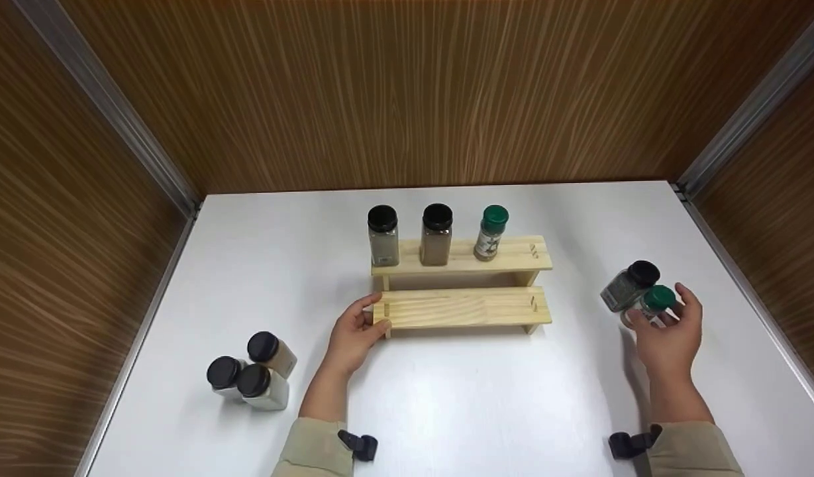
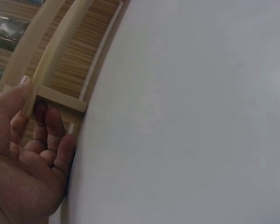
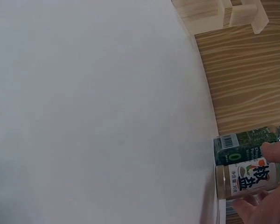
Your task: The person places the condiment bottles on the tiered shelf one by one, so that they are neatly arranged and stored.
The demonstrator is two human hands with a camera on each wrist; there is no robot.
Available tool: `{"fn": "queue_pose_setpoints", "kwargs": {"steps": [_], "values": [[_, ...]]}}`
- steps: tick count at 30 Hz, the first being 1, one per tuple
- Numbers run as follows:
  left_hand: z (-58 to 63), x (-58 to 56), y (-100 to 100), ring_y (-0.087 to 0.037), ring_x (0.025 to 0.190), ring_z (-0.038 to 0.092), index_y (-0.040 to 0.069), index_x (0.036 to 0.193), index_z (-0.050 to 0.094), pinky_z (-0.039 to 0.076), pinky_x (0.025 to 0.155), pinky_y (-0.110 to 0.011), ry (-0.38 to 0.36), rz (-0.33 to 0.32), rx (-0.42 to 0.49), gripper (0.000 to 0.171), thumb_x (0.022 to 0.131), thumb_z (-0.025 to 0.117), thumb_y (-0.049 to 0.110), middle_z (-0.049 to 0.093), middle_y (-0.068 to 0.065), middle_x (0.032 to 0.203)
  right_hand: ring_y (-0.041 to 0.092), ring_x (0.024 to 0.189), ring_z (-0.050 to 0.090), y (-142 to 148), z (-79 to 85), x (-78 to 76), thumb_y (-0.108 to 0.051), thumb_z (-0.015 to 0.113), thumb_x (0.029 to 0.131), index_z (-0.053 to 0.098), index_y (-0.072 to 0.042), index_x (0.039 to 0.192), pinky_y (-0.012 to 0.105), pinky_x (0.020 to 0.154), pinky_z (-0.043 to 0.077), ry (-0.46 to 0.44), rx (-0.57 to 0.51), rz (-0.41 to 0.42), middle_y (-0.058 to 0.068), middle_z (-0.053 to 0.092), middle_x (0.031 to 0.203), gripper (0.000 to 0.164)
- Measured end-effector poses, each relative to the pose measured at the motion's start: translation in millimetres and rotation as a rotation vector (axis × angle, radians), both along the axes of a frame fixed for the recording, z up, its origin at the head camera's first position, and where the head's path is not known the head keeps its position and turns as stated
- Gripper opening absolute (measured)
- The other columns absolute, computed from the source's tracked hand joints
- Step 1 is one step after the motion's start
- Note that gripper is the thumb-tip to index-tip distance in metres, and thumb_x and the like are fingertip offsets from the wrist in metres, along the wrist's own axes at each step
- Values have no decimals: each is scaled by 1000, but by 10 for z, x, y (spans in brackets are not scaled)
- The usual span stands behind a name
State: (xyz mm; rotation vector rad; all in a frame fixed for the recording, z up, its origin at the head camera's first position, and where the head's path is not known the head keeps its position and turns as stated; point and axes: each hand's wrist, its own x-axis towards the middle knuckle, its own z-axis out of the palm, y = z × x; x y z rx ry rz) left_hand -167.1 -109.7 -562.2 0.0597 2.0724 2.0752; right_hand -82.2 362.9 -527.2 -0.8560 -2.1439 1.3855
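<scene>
A two-tier wooden spice rack point(image 1: 466, 308) stands mid-table. My left hand point(image 1: 355, 336) grips the left end of its lower shelf, thumb above and fingers beneath in the left wrist view. At the right, my right hand point(image 1: 670, 344) has its thumb and fingers around a green-capped spice jar point(image 3: 249, 179) with a white label, upright on the table; the index finger stands off it. Touching that jar is a black-capped jar point(image 1: 624, 289) with a green label. On the upper shelf are two black-capped jars point(image 1: 383, 245) point(image 1: 436, 244) and a green-capped jar point(image 1: 489, 238).
Three black-capped jars point(image 1: 264, 387) cluster on the white table point(image 1: 486, 411) at the left front. Wood-grain panels point(image 1: 407, 93) wall the table at the back and both sides, with grey metal posts point(image 1: 125, 106) at the corners.
</scene>
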Motion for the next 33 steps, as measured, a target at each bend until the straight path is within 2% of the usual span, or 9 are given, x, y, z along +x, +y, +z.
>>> {"fn": "queue_pose_setpoints", "kwargs": {"steps": [2,3,6,11,16,21,25,29,33], "values": [[6,6,-1,-13,79,54,-3,149,54,46,67,-21,0,0,-7,57,95,73,-6,65,-10,94,34,133,54,-7,-5,-4,5,69,96,30,-14,166,9,84,49,-18,33,-5,20,41,151,82],[5,6,-2,-13,80,54,-3,149,54,47,67,-21,-1,1,-11,57,95,73,-5,66,-10,94,34,131,55,-10,-9,-7,5,68,96,32,-12,165,9,83,49,-25,51,-9,20,43,149,79],[10,11,2,-14,81,55,-3,149,54,48,68,-22,7,0,-19,58,95,74,-4,67,-11,96,32,127,57,-20,-15,-18,4,66,98,36,-10,163,13,86,49,-42,82,-26,18,47,143,73],[14,11,3,-14,81,56,-3,149,54,48,69,-22,11,-1,-20,58,95,74,-4,67,-11,97,32,128,56,-31,-23,-31,3,64,100,36,-10,163,26,98,50,-58,87,-43,18,50,140,71],[9,11,5,-13,79,53,-2,149,55,46,67,-22,7,4,-20,57,95,74,-4,65,-9,94,28,124,58,-34,-38,-16,4,64,100,36,-10,163,18,91,50,-56,79,-38,20,49,144,70],[-9,7,8,-13,79,53,-3,148,55,46,66,-21,16,4,-15,57,94,75,-5,63,-8,92,10,111,57,-69,-30,33,2,66,99,38,-10,162,13,88,48,-37,67,-41,9,51,135,69],[-7,2,11,-14,81,54,-3,148,55,48,68,-21,15,4,-15,57,94,74,-6,64,-9,94,-3,99,55,-147,2,76,2,67,98,41,-7,160,12,85,48,18,58,-48,1,51,125,68],[6,-6,15,-14,83,56,0,148,58,49,69,-21,-7,15,-37,56,94,75,-5,66,-10,96,-7,94,54,-232,28,107,3,68,96,45,-5,157,10,82,48,64,68,-50,-4,52,119,66],[3,-7,16,-14,82,56,0,147,58,48,69,-21,-6,21,-42,56,94,75,-5,66,-10,95,-7,94,55,-305,61,114,4,70,94,48,-4,155,11,85,48,104,95,-45,-13,52,114,65]]}}
